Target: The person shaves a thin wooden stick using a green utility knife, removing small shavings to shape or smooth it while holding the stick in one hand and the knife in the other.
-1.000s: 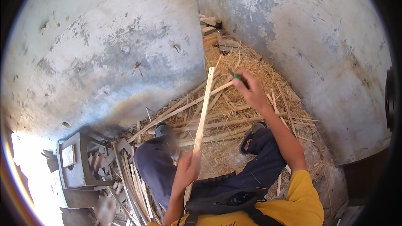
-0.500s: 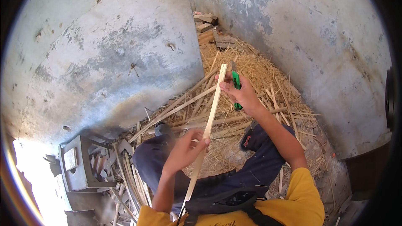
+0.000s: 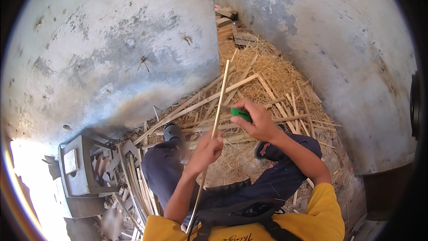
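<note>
My left hand (image 3: 206,151) is closed around a long, thin pale strip, likely wood or bamboo (image 3: 222,91). The strip slants up from near my waist, its free end above my hand. In my right hand (image 3: 257,122) is a green utility knife (image 3: 241,114), gripped with its blade pointing left. The blade meets or lies very close to the strip's edge above my left hand; contact is hard to tell. Both hands are over the gap between my bent knees.
Straw and shavings (image 3: 263,64) cover the floor, with loose wooden strips (image 3: 209,102) lying across them. A grey box-like metal frame (image 3: 80,169) stands at left beside a bundle of strips (image 3: 133,176). Worn walls (image 3: 133,40) meet behind bricks (image 3: 224,18) in the corner.
My right hand has let go of the strip's upper end and moved down, turning the knife blade toward the strip. My left hand has closed round the strip, which now stands more edge-on.
</note>
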`<state>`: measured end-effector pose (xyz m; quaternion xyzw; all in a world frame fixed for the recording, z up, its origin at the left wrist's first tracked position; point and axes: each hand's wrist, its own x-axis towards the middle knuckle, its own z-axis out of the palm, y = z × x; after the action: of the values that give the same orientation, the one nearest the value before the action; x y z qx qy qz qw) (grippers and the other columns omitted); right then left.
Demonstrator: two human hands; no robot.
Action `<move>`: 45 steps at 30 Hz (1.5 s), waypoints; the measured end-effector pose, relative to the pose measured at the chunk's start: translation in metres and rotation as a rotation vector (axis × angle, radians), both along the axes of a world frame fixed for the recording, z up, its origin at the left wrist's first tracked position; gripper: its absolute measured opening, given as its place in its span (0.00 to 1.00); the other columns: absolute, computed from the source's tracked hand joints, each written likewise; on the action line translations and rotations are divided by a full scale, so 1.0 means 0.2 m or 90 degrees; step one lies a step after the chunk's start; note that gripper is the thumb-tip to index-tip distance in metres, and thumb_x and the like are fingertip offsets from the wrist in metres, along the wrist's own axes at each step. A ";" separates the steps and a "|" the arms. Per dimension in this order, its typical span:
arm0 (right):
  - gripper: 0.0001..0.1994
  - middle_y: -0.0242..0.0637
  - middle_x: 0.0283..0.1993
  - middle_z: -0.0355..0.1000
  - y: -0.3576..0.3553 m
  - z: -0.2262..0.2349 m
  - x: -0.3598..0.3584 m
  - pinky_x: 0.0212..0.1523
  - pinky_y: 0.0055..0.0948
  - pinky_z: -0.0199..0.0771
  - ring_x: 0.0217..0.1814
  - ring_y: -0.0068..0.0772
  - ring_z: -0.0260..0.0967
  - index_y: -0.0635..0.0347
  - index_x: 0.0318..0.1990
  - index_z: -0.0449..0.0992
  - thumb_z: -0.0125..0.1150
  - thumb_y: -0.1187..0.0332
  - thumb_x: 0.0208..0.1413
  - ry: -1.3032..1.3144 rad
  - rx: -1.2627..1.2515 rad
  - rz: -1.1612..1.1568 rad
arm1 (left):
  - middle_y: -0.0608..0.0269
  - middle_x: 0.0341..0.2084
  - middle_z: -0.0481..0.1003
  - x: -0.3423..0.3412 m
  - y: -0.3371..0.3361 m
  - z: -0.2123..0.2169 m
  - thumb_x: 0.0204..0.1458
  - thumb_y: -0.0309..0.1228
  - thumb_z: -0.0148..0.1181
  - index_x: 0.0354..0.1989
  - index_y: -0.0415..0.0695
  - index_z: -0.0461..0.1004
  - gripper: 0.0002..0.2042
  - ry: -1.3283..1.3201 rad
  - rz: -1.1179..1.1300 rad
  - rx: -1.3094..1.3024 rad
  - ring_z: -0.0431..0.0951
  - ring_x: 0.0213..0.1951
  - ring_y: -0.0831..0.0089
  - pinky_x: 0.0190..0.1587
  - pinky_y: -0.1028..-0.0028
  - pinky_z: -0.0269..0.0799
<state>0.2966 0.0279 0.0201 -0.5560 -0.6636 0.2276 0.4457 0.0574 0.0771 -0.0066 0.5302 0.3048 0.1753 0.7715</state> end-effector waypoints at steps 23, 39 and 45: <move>0.12 0.44 0.38 0.81 0.02 -0.15 -0.21 0.35 0.38 0.79 0.35 0.48 0.80 0.62 0.42 0.82 0.72 0.61 0.62 -0.104 0.093 0.039 | 0.36 0.42 0.74 0.02 -0.06 -0.20 0.71 0.31 0.52 0.57 0.33 0.61 0.15 0.170 0.197 0.340 0.77 0.43 0.49 0.46 0.58 0.71; 0.11 0.35 0.32 0.77 0.04 -0.16 -0.17 0.22 0.37 0.72 0.25 0.41 0.76 0.52 0.45 0.85 0.70 0.58 0.62 -0.280 0.153 -0.039 | 0.40 0.29 0.76 0.06 -0.11 -0.11 0.71 0.26 0.49 0.51 0.33 0.62 0.09 0.250 0.218 0.491 0.80 0.32 0.42 0.35 0.50 0.69; 0.11 0.35 0.30 0.76 0.08 -0.15 -0.14 0.20 0.36 0.70 0.24 0.40 0.75 0.51 0.45 0.85 0.70 0.57 0.63 -0.288 0.186 -0.051 | 0.35 0.28 0.76 0.06 -0.09 -0.09 0.70 0.25 0.49 0.50 0.34 0.60 0.08 0.246 0.215 0.537 0.78 0.32 0.34 0.34 0.46 0.68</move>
<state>0.2692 0.0447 -0.0096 -0.5482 -0.7497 -0.0188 0.3701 0.0687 0.0584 -0.0240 0.7624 0.4266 0.3039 0.3799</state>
